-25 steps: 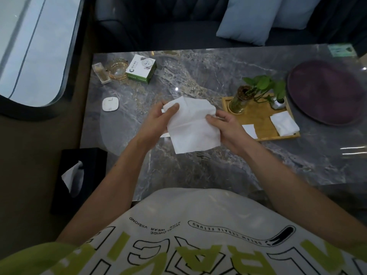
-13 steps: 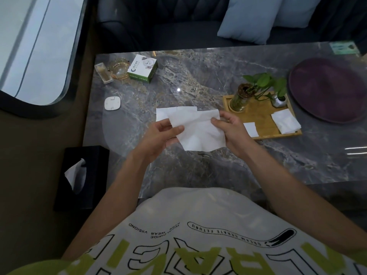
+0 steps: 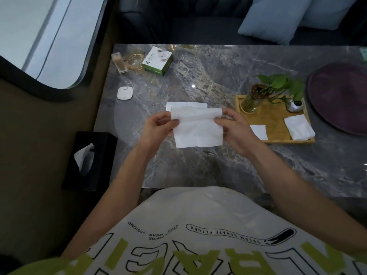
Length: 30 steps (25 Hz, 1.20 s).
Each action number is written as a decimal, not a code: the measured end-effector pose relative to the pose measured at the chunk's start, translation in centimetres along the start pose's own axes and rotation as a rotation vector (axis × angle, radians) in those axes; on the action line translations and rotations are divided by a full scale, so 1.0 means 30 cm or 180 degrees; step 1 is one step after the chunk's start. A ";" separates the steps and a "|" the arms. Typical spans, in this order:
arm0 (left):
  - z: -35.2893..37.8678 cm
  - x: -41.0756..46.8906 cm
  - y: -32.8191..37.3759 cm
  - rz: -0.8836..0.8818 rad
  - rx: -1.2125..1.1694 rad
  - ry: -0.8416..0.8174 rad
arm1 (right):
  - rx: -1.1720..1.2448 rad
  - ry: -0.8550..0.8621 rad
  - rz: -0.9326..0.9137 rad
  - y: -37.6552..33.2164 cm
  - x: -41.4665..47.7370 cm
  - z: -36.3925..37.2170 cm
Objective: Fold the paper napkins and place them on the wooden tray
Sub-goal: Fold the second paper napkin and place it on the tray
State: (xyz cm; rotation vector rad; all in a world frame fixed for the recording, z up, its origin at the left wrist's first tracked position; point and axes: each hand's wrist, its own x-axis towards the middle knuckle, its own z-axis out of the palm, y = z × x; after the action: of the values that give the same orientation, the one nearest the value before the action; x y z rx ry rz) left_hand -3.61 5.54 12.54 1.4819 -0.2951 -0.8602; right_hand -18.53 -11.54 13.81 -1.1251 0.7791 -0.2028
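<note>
A white paper napkin (image 3: pixel 198 129) hangs above the marble table, folded over along its top edge. My left hand (image 3: pixel 158 129) pinches its left side and my right hand (image 3: pixel 233 129) pinches its right side. Behind it another white napkin (image 3: pixel 186 105) lies flat on the table, mostly hidden. The wooden tray (image 3: pixel 275 116) sits to the right. On it rest a folded napkin (image 3: pixel 298 130) at the right and a smaller folded napkin (image 3: pixel 258 132) at its front left corner.
The tray also carries a glass vase with a green plant (image 3: pixel 251 101) and a small white pot (image 3: pixel 296 105). A dark round plate (image 3: pixel 341 96) lies far right. A green-white box (image 3: pixel 157 61), amber glass dish (image 3: pixel 135 60) and white square pad (image 3: pixel 124 93) sit far left. A black tissue box (image 3: pixel 88 160) stands on the floor.
The napkin in my hands went from a loose, opened sheet to a flatter rectangle folded along its top. Both hands shifted to grip its two sides level with each other.
</note>
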 end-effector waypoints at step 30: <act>0.058 0.070 0.186 0.0242 0.0228 -0.0095 | -0.0293 0.0097 -0.0850 -0.123 0.032 0.021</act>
State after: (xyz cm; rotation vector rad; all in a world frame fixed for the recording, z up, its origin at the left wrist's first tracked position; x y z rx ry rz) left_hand -1.55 2.14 17.30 1.5156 -0.4055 -0.8185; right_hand -16.59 -13.23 16.70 -1.3155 0.6687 -0.4121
